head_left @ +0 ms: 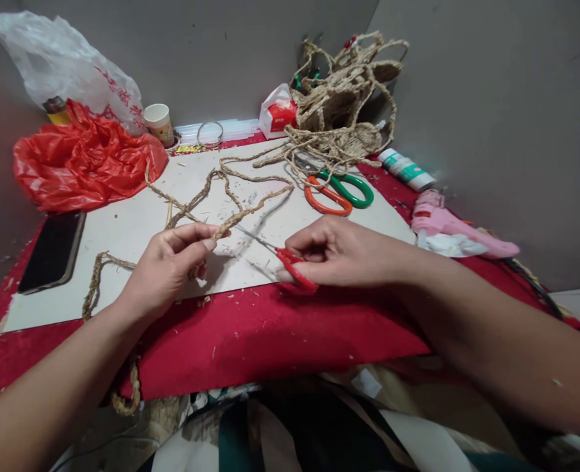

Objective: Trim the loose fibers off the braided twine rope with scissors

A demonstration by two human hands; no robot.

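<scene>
My left hand pinches a braided straw rope between thumb and fingers above the white board. The rope loops away over the board, and another stretch hangs past the table's front edge. In my right hand are small scissors with red handles. Their thin metal blades point left, close to the rope by my left fingertips; whether they touch it I cannot tell. Bits of cut straw lie scattered beneath. Larger scissors with green and orange handles rest on the board beyond my right hand.
A pile of braided straw pieces stands at the back right, beside a tissue pack. A pink glue gun and a white-green tube lie right. At left are a phone, a red plastic bag and a paper cup.
</scene>
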